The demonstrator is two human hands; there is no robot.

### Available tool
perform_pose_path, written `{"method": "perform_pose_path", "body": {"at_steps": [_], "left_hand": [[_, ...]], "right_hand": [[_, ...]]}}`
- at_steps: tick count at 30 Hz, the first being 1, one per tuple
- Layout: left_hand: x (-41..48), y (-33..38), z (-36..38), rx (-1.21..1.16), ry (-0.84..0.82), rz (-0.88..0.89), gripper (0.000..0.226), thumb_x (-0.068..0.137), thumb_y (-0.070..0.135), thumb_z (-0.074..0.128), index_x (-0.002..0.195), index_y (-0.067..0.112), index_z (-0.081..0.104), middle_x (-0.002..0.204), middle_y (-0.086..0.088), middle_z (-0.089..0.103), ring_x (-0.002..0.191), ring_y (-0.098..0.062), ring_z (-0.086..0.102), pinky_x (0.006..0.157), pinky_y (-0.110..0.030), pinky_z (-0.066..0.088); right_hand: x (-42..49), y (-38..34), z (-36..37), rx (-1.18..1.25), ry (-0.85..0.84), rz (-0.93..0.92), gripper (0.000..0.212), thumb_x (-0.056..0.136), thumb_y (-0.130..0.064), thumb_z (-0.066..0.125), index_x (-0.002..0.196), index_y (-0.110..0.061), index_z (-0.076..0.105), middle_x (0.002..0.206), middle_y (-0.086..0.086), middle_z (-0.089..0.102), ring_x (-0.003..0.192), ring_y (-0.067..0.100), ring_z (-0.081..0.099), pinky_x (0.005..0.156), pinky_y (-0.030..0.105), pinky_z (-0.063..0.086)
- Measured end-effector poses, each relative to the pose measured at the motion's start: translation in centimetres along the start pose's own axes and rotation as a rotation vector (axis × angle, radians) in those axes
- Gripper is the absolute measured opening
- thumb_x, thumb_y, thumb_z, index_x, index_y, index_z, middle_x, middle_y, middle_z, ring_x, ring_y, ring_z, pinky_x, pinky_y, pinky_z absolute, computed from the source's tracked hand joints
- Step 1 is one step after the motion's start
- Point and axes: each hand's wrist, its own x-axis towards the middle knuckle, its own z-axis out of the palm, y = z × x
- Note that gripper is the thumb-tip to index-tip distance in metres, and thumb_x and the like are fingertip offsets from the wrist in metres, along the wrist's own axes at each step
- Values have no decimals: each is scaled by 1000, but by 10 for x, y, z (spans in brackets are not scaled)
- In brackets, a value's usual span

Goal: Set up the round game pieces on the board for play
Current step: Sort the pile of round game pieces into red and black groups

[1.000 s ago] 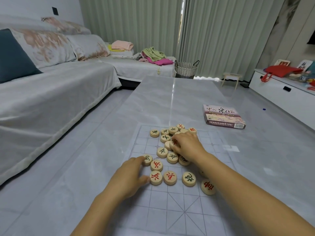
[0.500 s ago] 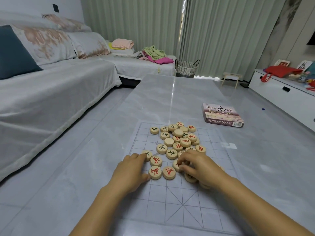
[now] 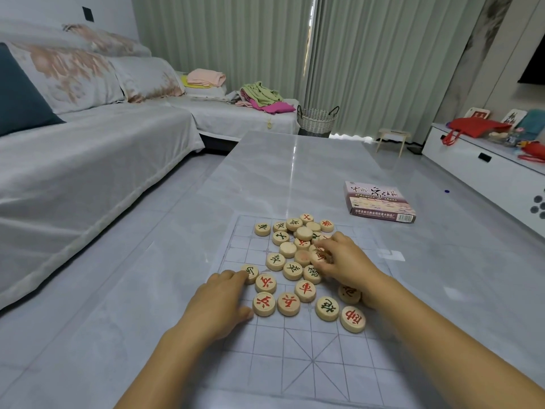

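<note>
Pinching grip on the right hand: its fingers are curling down onto a red-marked piece at the right edge of the heap, and the forearm is crossing the board's right side. Left hand is lying knuckles-up at the board's left edge with bent fingers, one fingertip touching a green-marked piece. Cannot tell if that grip is pinching anything, as the fingertips are hiding behind the knuckles. Grey-covered sofa is running along the left, beside the glossy grey surface. Translucent gridded board is lying flat on the near end of the surface, its near rows showing only bare grid. Purple game box is sitting flat on the surface, beyond the board and to the right, apart from it. Round pieces are sitting bunched mid-board, some stacked or overlapping at the far end, a few blank side up. Nearer ones are lying single: three red-marked by the left hand, one green-marked and one red-marked to the right.
</note>
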Motion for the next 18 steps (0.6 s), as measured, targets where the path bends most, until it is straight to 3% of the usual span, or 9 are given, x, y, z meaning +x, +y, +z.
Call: {"method": "perform_pose_path", "body": {"at_steps": [5, 9, 12, 18], "left_hand": [[0, 2, 0, 18, 1, 5, 57, 85, 37, 58, 136, 25, 34, 141, 2, 41, 126, -19, 38, 102, -31, 37], [0, 4, 2, 48, 1, 2, 58, 85, 39, 57, 136, 26, 34, 141, 1, 41, 126, -20, 38, 102, -32, 37], [0, 4, 3, 61, 0, 0, 58, 85, 40, 57, 136, 26, 33, 141, 2, 41, 127, -20, 37, 102, -32, 36], [2, 3, 4, 52, 11, 4, 59, 85, 41, 58, 136, 27, 33, 140, 3, 41, 126, -19, 38, 101, -31, 37]], "right_hand": [[-28, 7, -12, 25, -175, -11, 35, 81, -35, 62, 113, -22, 55, 106, -6, 43, 100, 16, 47, 91, 29, 41], [-42, 5, -10, -29, -228, -36, 35, 82, -41, 63, 111, -22, 56, 102, -7, 45, 96, 11, 44, 90, 27, 37], [-38, 4, -10, 20, -179, -19, 33, 84, -42, 60, 109, -20, 58, 102, -5, 47, 97, 13, 46, 92, 29, 39], [6, -3, -2, 92, 129, 3, 33, 91, -29, 52, 120, -13, 54, 124, 4, 50, 116, 23, 45, 97, 35, 40]]}}
